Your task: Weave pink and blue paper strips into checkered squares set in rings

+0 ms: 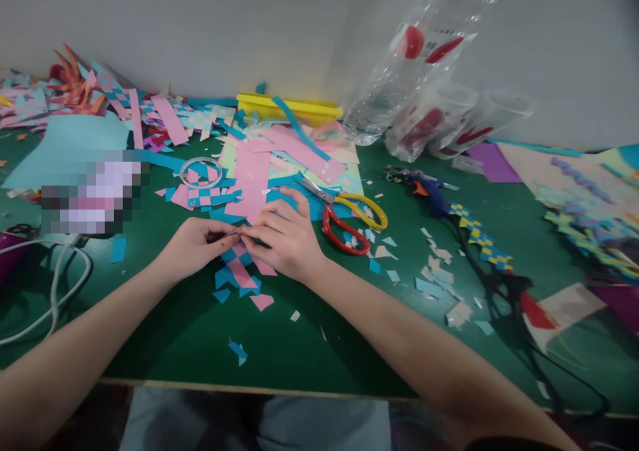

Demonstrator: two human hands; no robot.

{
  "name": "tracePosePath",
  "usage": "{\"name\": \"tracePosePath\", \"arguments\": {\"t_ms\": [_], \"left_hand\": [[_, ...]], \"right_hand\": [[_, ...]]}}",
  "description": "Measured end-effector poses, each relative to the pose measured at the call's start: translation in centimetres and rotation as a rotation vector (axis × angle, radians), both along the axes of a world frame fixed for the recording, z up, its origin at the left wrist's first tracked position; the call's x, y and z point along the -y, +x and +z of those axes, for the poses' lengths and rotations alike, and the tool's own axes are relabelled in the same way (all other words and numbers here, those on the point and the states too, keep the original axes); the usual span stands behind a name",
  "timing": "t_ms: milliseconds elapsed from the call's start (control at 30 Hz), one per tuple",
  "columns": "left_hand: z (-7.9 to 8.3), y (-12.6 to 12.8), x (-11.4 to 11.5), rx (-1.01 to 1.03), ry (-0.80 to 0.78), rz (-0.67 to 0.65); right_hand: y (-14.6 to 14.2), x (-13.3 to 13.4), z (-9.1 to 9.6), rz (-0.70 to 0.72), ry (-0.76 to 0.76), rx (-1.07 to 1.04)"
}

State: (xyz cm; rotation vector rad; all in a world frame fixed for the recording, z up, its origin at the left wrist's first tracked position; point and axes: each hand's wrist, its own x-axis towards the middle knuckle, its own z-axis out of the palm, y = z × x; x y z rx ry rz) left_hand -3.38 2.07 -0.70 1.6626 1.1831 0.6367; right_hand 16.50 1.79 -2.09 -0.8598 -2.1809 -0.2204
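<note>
My left hand (197,246) and my right hand (289,238) meet over the middle of the table. Their fingertips pinch together at the upper end of a blue and pink woven paper strip (240,271). Its checkered part shows below the fingers; the pinched end is mostly hidden. Just right of my right hand lie open scissors (344,219) with one red and one yellow handle. Behind the hands are pink paper strips (249,171), a silver ring of wire or tape (200,173) and another small woven blue and pink piece (212,197).
Paper scraps (439,275) litter the green table (319,344). A dark blue glue gun (432,195) lies at right with its black cable. Behind stand plastic cups (449,118) and a tilted clear bottle (399,72). A yellow tray (294,107) sits by the wall; a white cable (57,298) lies left.
</note>
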Motion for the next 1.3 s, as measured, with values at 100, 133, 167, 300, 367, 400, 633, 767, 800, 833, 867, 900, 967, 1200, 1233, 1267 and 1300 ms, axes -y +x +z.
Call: {"name": "tracePosePath", "arguments": {"t_ms": [100, 133, 167, 300, 367, 400, 633, 767, 800, 833, 867, 900, 967, 1200, 1233, 1267, 1300], "left_hand": [[-0.02, 0.0, -0.03, -0.009, -0.001, -0.004], [-0.04, 0.01, -0.04, -0.007, 0.002, -0.007], [-0.06, 0.01, -0.05, -0.003, 0.006, -0.012], [0.04, 0.11, -0.07, -0.015, 0.014, -0.026], [0.18, 0.19, -0.06, -0.029, 0.024, -0.028], [0.25, 0.24, -0.05, -0.035, 0.027, -0.03], [0.09, 0.26, -0.08, -0.033, 0.022, -0.009], [-0.06, 0.2, -0.09, -0.027, 0.031, -0.006], [-0.03, 0.2, -0.08, -0.031, 0.033, -0.007], [0.02, 0.21, -0.05, -0.034, 0.034, -0.006], [0.08, 0.22, -0.03, -0.031, 0.031, -0.005], [0.14, 0.22, 0.01, -0.021, 0.026, -0.003], [0.26, 0.21, 0.08, 0.0, 0.014, 0.004], [0.25, -0.01, 0.11, -0.003, 0.046, -0.009], [0.21, -0.04, 0.09, -0.007, 0.049, -0.013], [0.16, -0.06, 0.07, -0.01, 0.052, -0.016], [0.12, -0.08, 0.04, -0.013, 0.053, -0.017]], "right_hand": [[-0.03, -0.01, 0.02, -0.003, 0.003, 0.001], [-0.03, 0.0, 0.05, -0.003, 0.01, 0.005], [-0.03, 0.02, 0.09, -0.006, 0.023, 0.011], [0.01, 0.15, 0.16, -0.025, 0.091, 0.023], [0.01, 0.17, 0.08, -0.026, 0.106, 0.022], [0.0, 0.15, 0.01, -0.022, 0.106, 0.017], [-0.28, -0.08, -0.37, 0.005, 0.001, -0.13], [-0.35, -0.05, -0.27, 0.019, -0.041, -0.167], [-0.35, -0.04, -0.24, 0.019, -0.045, -0.17], [-0.34, -0.04, -0.23, 0.022, -0.047, -0.171], [-0.33, -0.04, -0.22, 0.024, -0.049, -0.171], [-0.32, -0.04, -0.22, 0.025, -0.051, -0.17], [-0.31, -0.05, -0.23, 0.026, -0.052, -0.166], [-0.38, 0.05, -0.15, 0.015, -0.119, -0.12], [-0.36, 0.06, -0.15, 0.019, -0.13, -0.119], [-0.34, 0.06, -0.17, 0.023, -0.137, -0.12], [-0.32, 0.06, -0.2, 0.027, -0.141, -0.121]]}}
